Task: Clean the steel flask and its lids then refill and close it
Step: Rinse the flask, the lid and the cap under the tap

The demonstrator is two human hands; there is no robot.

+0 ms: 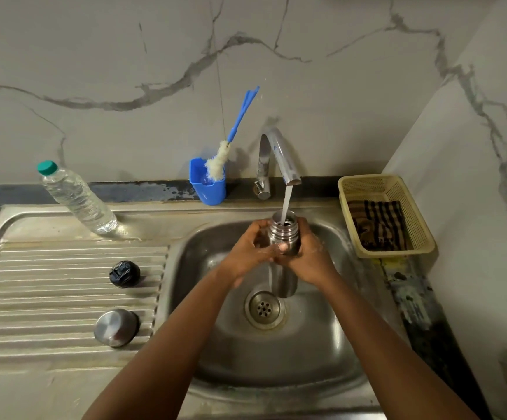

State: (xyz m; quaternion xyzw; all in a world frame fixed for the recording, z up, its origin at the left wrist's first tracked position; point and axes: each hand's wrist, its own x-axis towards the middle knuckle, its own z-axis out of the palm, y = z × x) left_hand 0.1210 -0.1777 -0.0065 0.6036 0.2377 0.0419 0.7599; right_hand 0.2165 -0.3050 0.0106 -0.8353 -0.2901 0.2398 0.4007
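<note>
Flask held under the running tap over the sink

Both hands gripped the flask [283, 237] upright above the sink [322, 344]: the left hand [250, 253] curled round its left side, the right hand [306, 259] round its right side, thumb on the front. Water from the tap [279, 156] fell straight into the open mouth. The black lid [124, 274] and the steel lid [116, 327] lay apart on the draining board [49, 283], near the sink edge. The brush [225, 147] stood in a blue holder [208, 184] behind, a water bottle [76, 198] to the left. I think the wet steel could slip in the hands and drop on the drain [264, 307]; if the mouth moved off the stream, water could splash onto the worktop [413, 298]; an elbow could also knock the lids into the sink
</note>
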